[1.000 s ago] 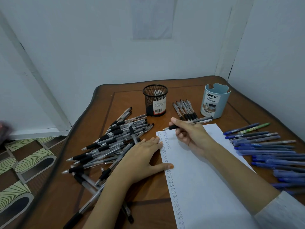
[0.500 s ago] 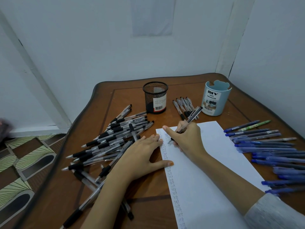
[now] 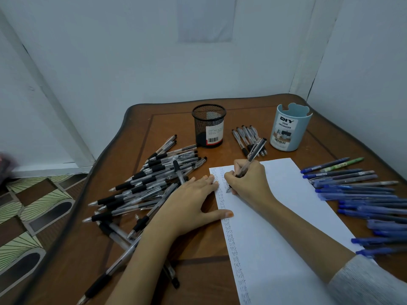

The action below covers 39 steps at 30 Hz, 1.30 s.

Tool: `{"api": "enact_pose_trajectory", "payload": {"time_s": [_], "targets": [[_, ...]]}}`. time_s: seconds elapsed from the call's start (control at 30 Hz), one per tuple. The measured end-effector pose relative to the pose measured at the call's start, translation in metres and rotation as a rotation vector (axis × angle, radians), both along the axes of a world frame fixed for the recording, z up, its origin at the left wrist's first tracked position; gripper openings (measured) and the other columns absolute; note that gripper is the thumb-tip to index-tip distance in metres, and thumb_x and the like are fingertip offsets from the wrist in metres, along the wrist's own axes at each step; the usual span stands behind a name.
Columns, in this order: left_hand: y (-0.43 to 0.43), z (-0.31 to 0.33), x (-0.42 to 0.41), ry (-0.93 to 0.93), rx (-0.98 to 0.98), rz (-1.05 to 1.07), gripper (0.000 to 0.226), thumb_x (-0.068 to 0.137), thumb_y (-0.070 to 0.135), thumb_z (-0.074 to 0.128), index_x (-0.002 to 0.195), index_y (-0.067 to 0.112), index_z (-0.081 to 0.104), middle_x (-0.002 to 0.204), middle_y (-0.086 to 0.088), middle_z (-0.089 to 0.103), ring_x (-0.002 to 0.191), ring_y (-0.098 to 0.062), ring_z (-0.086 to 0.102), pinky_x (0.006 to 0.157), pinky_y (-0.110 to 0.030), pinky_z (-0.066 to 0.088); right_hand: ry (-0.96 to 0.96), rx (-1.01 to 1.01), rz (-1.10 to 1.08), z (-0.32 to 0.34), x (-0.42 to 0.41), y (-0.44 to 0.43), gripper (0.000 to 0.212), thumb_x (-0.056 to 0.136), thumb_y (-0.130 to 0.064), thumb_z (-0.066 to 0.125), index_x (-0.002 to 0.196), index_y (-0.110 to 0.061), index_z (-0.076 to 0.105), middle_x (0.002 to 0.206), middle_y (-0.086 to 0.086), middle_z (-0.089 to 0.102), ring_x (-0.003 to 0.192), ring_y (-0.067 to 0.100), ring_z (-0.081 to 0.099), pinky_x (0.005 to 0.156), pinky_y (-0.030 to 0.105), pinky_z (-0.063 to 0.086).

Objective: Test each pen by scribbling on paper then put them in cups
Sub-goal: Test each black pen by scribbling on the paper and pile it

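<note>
Wooden table (image 3: 154,128): right hand (image 3: 248,183) grips one pen (image 3: 253,153), tip on the paper (image 3: 286,216); left hand (image 3: 189,205) lies flat, fingers straight, pinning the sheet's left edge. Two cups at the back, black mesh cup (image 3: 208,126) and blue cup (image 3: 290,128), with roughly five pens in a row (image 3: 245,137) between them. Black pen pile (image 3: 154,179) on the left, blue pens (image 3: 363,199) plus one green pen (image 3: 343,165) on the right, overlapping too much to count.
</note>
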<state>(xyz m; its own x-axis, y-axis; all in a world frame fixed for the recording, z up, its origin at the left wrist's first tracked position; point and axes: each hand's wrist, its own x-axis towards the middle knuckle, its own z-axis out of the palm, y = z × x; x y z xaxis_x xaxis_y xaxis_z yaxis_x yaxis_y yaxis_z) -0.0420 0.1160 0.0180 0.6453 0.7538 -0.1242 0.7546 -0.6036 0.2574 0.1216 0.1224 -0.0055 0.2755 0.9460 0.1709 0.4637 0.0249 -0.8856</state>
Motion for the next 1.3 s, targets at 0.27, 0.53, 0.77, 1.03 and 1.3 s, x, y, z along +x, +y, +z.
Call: {"api": "enact_pose_trajectory", "payload": {"time_s": [0.27,0.53,0.77,1.03,1.3], "targets": [[0.0,-0.0012,-0.0004,-0.006,0.003,-0.001,0.085,0.082,0.072,0.041,0.151,0.025,0.023,0.159,0.007,0.015,0.145,-0.005,0.011,0.117,-0.026,0.005,0.02,-0.003,-0.006,-0.0003,0.0009,-0.0001,0.034,0.084,-0.002,0.065,0.058,-0.012,0.044,0.056,0.008,0.049,0.044,0.011,0.056,0.045,0.017,0.046],[0.0005,0.0,0.0006,0.004,-0.002,-0.002,0.085,0.083,0.071,0.041,0.151,0.025,0.022,0.159,0.008,0.013,0.146,-0.006,0.01,0.116,-0.025,0.003,0.019,0.011,0.01,-0.0011,0.0009,0.0003,0.033,0.083,0.0,0.064,0.059,-0.009,0.044,0.055,0.007,0.048,0.041,0.009,0.055,0.044,0.016,0.046],[-0.0004,-0.0014,-0.0005,-0.003,0.003,-0.002,0.086,0.081,0.072,0.04,0.151,0.025,0.022,0.159,0.008,0.014,0.145,-0.005,0.01,0.117,-0.026,0.004,0.03,0.023,-0.021,-0.0016,0.0033,0.0015,0.032,0.083,0.001,0.064,0.059,-0.009,0.044,0.056,0.009,0.049,0.041,0.008,0.056,0.044,0.017,0.047],[-0.0004,-0.0016,-0.0009,-0.009,0.012,-0.004,0.086,0.082,0.072,0.041,0.151,0.025,0.024,0.159,0.007,0.015,0.145,-0.005,0.011,0.116,-0.024,0.003,0.035,0.02,-0.011,-0.0029,0.0037,0.002,0.033,0.082,0.001,0.064,0.058,-0.009,0.044,0.055,0.008,0.048,0.041,0.01,0.055,0.043,0.016,0.046],[-0.001,-0.0023,-0.0014,-0.018,0.009,-0.003,0.086,0.081,0.072,0.041,0.151,0.025,0.024,0.159,0.007,0.015,0.145,-0.005,0.011,0.118,-0.026,0.005,0.024,0.049,-0.013,-0.0052,0.0051,0.0035,0.031,0.082,0.003,0.063,0.06,-0.005,0.044,0.054,0.01,0.046,0.043,0.013,0.055,0.042,0.016,0.045]]}}
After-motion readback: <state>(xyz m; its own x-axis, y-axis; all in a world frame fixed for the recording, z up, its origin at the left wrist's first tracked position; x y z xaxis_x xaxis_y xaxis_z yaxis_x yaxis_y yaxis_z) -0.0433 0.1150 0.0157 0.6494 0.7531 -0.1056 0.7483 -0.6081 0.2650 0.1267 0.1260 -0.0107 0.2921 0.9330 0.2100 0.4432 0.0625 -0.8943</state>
